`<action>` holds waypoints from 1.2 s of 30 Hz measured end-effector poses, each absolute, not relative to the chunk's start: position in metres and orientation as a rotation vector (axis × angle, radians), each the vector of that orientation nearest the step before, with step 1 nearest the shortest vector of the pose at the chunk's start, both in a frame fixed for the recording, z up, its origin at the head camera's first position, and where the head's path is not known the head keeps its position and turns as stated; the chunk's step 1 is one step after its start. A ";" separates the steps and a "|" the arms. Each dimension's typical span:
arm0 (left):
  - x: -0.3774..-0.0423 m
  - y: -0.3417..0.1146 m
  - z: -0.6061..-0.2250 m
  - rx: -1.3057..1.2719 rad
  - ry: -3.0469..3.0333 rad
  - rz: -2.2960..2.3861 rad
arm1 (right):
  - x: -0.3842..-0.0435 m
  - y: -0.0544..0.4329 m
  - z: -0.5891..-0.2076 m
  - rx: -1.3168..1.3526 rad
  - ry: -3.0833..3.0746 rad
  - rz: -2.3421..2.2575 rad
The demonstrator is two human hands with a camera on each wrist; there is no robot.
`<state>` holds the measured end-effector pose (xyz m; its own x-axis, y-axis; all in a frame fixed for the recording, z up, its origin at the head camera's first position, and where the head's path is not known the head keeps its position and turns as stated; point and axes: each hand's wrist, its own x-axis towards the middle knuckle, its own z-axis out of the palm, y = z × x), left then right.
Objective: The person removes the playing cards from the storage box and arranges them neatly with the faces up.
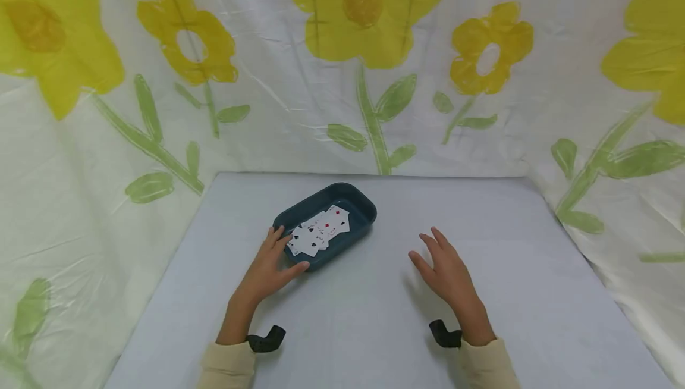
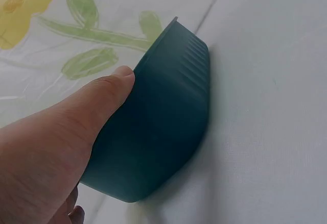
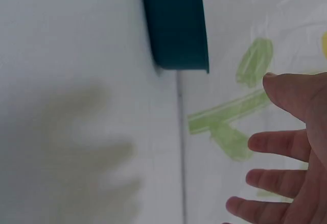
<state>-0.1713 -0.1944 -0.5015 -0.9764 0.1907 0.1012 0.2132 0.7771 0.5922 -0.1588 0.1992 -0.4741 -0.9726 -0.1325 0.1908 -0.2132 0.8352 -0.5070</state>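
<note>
A dark teal plastic tray (image 1: 353, 240) with rounded corners sits at an angle on the white table. Several playing cards (image 1: 321, 230) lie face up and overlapping inside it. My left hand (image 1: 269, 271) is at the tray's near left end, fingers spread across the rim and thumb along the near side. In the left wrist view, the thumb (image 2: 115, 83) overlaps the tray's outer wall (image 2: 153, 117), its tip right at the rim. Over the table to the right of the tray, my right hand (image 1: 446, 270) holds nothing, its fingers extended and apart.
White sheeting painted with yellow flowers (image 1: 364, 5) and green leaves hangs behind the table and at both sides. The white tabletop (image 1: 364, 329) stretches in front of the tray. A black wrist mount (image 1: 267, 339) is on each wrist.
</note>
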 end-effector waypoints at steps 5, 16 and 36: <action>-0.171 -0.196 -0.505 -0.331 -2.902 -0.987 | -0.166 0.184 -0.467 0.329 -2.849 0.812; -0.170 -0.194 -0.502 -0.297 -2.913 -0.989 | -0.195 0.140 -0.446 0.526 -2.828 0.867; -0.170 -0.192 -0.497 -0.274 -2.946 -0.941 | -0.253 0.067 -0.434 0.593 -3.024 0.876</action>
<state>-0.1699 -0.1920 -0.4971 -0.9838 0.1561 0.0885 0.1785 0.8008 0.5717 -0.2529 0.0669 -0.4336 -0.9296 -0.3661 0.0420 -0.3319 0.7821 -0.5274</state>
